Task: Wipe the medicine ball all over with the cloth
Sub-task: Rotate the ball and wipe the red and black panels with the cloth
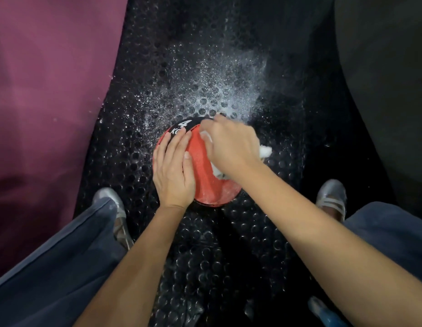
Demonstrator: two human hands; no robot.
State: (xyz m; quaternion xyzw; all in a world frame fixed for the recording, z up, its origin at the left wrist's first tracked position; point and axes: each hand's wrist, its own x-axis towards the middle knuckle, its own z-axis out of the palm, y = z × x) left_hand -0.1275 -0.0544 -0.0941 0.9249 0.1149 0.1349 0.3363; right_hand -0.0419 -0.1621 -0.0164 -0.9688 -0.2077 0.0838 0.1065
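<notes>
A red medicine ball (pixel 211 185) with a black band marked "4 KG" sits on the black studded floor mat, between my feet. My left hand (pixel 173 172) lies flat on the ball's left side, fingers straight and pointing away from me. My right hand (pixel 231 143) grips a white cloth (pixel 265 151) and presses it on the ball's upper right. Most of the cloth is hidden under that hand; its ends stick out at the right and below the wrist.
White powder or spray (pixel 219 90) is scattered over the mat (pixel 228 256) beyond the ball. A purple surface (pixel 47 90) rises at the left, a dark one (pixel 389 79) at the right. My shoes (pixel 332 197) flank the ball. A blue object (pixel 323 310) lies at bottom right.
</notes>
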